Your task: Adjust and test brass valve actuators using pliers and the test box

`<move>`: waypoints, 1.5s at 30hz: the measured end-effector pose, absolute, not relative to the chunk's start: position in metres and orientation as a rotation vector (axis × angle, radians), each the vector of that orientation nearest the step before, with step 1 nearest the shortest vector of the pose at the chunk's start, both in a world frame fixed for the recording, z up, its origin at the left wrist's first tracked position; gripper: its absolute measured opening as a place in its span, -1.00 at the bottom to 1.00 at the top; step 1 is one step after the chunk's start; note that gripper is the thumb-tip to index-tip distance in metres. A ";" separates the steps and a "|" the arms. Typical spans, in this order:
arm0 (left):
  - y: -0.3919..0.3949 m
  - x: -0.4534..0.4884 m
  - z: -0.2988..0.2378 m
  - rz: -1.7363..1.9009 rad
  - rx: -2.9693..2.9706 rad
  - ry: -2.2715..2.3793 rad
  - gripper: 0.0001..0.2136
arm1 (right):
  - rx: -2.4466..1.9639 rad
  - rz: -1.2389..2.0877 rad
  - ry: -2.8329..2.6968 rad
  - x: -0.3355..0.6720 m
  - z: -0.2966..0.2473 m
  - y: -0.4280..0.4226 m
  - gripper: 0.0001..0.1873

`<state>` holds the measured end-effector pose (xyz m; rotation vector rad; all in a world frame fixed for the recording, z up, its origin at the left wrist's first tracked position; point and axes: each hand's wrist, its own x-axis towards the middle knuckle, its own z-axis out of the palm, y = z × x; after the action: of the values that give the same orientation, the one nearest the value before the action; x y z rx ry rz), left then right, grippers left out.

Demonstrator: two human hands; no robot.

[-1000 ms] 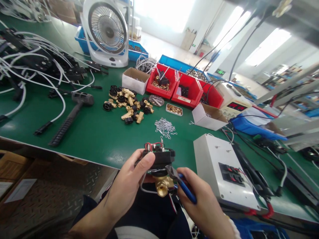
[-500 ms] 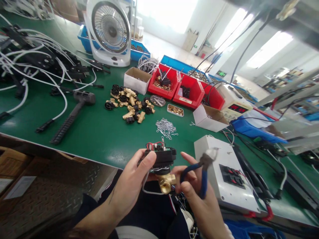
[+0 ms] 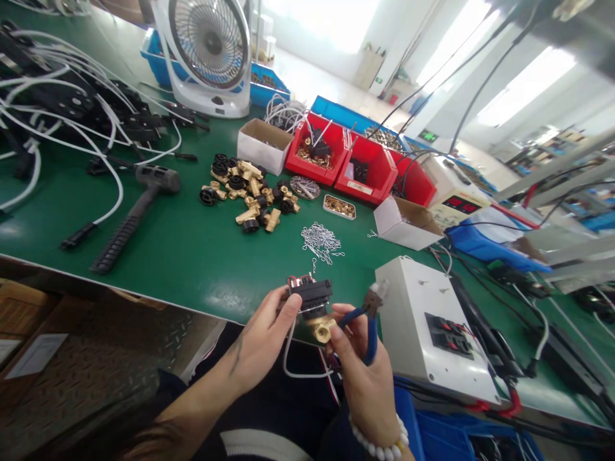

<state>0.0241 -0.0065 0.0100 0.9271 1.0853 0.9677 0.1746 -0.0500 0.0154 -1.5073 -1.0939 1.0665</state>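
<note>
My left hand [image 3: 262,339] is closed around a small valve assembly [image 3: 312,306]: a black box with red wires on top and a brass fitting below, a white cable hanging from it. My right hand [image 3: 362,378] grips blue-handled pliers [image 3: 368,317], jaws pointing up and to the right, away from the assembly. The fingers of that hand also touch the brass fitting from the right. Both hands hover at the near edge of the green table [image 3: 192,256].
A white switch box [image 3: 427,326] lies right of my hands. A heap of brass and black fittings [image 3: 247,195], a pile of wire clips [image 3: 321,242], a black mallet [image 3: 132,214], red bins [image 3: 355,169], cardboard boxes, a fan [image 3: 206,51] and cabled units [image 3: 72,109] lie on the table.
The pliers' jaws have left the brass fitting and swung up to the right. Both hands with the assembly have moved a little away from me, over the table edge.
</note>
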 end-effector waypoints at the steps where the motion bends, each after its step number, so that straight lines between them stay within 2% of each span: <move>1: -0.007 0.023 0.008 1.026 1.058 1.214 -0.51 | -1.516 1.081 -1.075 0.176 0.013 -0.049 -0.69; 3: -0.011 0.020 0.005 1.131 1.328 1.371 -0.52 | -1.539 1.072 -1.060 0.177 0.009 -0.047 -0.70; 9: -0.021 0.016 -0.005 1.165 1.883 1.298 -0.67 | -1.499 0.850 -1.317 0.172 0.011 -0.047 -0.86; 15: -0.017 0.019 -0.006 1.223 1.900 1.239 -0.71 | -1.516 0.645 -1.726 0.184 0.032 -0.040 -0.91; 19: -0.017 0.021 -0.006 1.205 1.803 1.249 -0.68 | -1.653 0.197 -1.761 0.203 0.044 -0.039 -0.88; 21: -0.017 0.021 -0.006 1.197 1.786 1.251 -0.68 | -1.666 0.076 -1.816 0.211 0.047 -0.040 -0.88; 26: -0.015 0.017 -0.005 1.241 1.813 1.240 -0.72 | -1.663 0.101 -2.257 0.219 0.057 -0.037 -0.81; 31: -0.013 0.015 -0.002 1.258 1.790 1.237 -0.72 | -1.658 -0.015 -1.985 0.220 0.067 -0.035 -0.85; 36: -0.012 0.016 -0.004 1.272 1.794 1.238 -0.71 | -1.592 0.021 -2.414 0.218 0.063 -0.028 -0.75; 42: -0.012 0.015 -0.003 1.269 1.760 1.226 -0.70 | -1.575 -0.066 -2.079 0.221 0.068 -0.026 -0.82; 45: -0.012 0.014 -0.002 1.272 1.762 1.227 -0.71 | -1.586 -0.046 -2.355 0.221 0.065 -0.024 -0.75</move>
<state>0.0139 -0.0122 -0.0024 1.7622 1.2274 1.2719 0.2214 -0.0238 0.0647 -1.5859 -2.3550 -0.0462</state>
